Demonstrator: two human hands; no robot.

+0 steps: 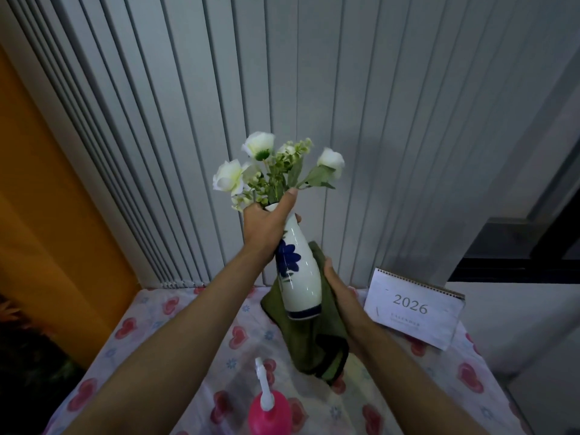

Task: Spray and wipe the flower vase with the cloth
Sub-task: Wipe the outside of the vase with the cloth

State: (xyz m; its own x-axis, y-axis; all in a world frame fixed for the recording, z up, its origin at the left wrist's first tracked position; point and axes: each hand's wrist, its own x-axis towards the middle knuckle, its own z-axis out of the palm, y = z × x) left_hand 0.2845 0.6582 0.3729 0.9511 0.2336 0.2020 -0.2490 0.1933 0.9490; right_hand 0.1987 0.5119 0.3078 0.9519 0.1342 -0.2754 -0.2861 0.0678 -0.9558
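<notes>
A white flower vase with a blue flower pattern and a blue base band is held tilted in the air above the table. White flowers with green leaves stick out of its mouth. My left hand grips the vase's neck, thumb up along the rim. My right hand presses a green cloth against the vase's right side and underside; the cloth hangs down below the vase. A pink spray bottle with a white nozzle stands on the table at the bottom edge.
The table wears a white cover with red hearts. A white 2026 desk calendar stands at its right rear. Grey vertical blinds hang behind. An orange wall is on the left, a dark window frame on the right.
</notes>
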